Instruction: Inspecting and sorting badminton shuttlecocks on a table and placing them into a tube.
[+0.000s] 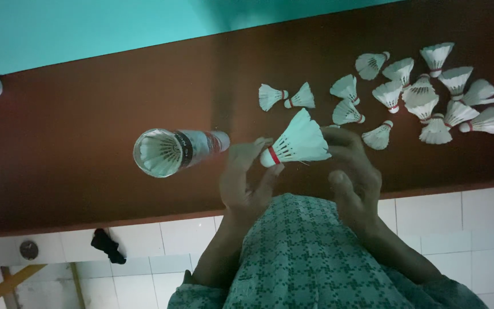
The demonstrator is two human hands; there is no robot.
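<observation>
Both hands are holding one shuttlecock [298,142] above the brown desk [87,143]: left hand [246,183] pinching its cork, right hand [353,177] cupping the feathers. Light fingers are probably sparing them.

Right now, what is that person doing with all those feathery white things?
A person holds one white shuttlecock between both hands, the left hand pinching its red-banded cork end and the right hand behind the feathers. Beside the left hand stands a clear tube with shuttlecocks stacked inside. More loose shuttlecocks lie scattered on the dark brown table past the right hand.
</observation>
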